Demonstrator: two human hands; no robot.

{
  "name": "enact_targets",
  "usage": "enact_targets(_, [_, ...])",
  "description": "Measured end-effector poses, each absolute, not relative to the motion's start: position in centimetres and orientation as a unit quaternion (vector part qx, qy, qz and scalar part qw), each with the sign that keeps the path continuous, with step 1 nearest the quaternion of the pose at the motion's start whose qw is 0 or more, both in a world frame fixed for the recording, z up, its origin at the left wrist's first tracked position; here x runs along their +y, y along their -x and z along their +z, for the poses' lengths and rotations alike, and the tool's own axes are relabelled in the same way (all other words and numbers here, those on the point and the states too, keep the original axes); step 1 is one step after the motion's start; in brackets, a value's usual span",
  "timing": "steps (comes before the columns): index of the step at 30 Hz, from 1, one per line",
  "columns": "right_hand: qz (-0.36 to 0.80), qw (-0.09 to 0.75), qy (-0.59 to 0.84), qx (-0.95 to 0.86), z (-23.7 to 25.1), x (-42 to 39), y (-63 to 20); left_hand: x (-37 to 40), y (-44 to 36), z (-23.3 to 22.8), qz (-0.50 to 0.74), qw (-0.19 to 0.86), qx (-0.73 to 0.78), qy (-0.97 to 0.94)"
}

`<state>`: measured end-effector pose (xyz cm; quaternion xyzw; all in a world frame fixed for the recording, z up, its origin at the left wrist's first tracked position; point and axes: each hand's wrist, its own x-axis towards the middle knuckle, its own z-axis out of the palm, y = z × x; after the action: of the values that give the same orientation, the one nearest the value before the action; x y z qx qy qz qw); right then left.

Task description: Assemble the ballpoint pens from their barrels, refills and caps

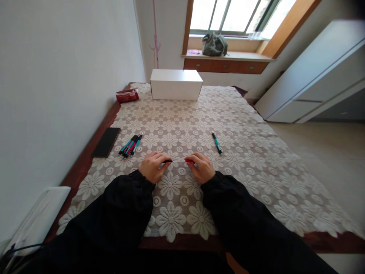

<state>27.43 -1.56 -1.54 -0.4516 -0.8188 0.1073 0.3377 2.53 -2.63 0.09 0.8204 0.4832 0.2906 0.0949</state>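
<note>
Both hands, left (pixel 154 166) and right (pixel 201 167), each grip pinching one end of a pen (pixel 179 161) over lace cloth (pixel 242 152).

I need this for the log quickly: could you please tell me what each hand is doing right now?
Left hand: closed on the black end of a thin red-and-black pen.
Right hand: closed on the pen's red end.

Black-and-red pen (pixel 178 161) in grip; teal-black pens (pixel 130 145) left of it; cream floral lace cloth (pixel 245 152) beneath; white box (pixel 176 84) beyond; black sleeves (pixel 122 205).
</note>
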Motion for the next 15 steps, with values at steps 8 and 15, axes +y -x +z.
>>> enact_targets(8, [0.126, 0.334, 0.426, -0.831, -1.92, -1.62, -27.30, -2.80, -2.61, 0.11, 0.299, 0.103, 0.460, -0.829])
enact_targets(15, [0.133, 0.329, 0.401, -0.845, -1.93, -1.65, -27.19, -2.87, -2.80, 0.05, 0.300, 0.109, 0.443, -0.838])
